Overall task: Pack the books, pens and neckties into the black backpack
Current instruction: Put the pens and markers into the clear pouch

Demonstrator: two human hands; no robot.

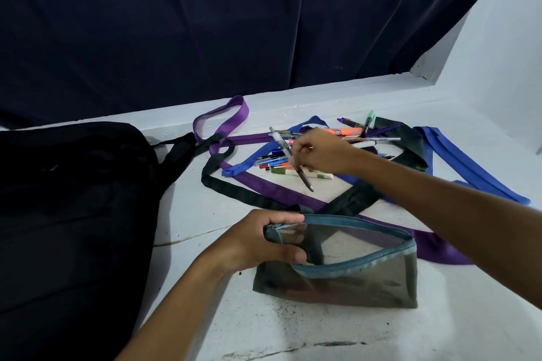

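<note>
Beside the left hand (258, 243), gripping its open rim, the grey mesh zip pouch (337, 266) holds pens; beyond, the right hand (319, 152) pinches a clear-barrelled pen (289, 152).

I see a white-painted, scuffed flat surface (223, 319) carrying everything. On its left lies a black fabric backpack (67, 214). Toward the back sits a loose heap of assorted coloured pens and markers (281, 159), tangled among purple (223, 117), royal-blue (469, 167) and black neckties (234, 187). Nearest me rests a grey see-through mesh pouch with teal zip edging (349, 275).
</note>
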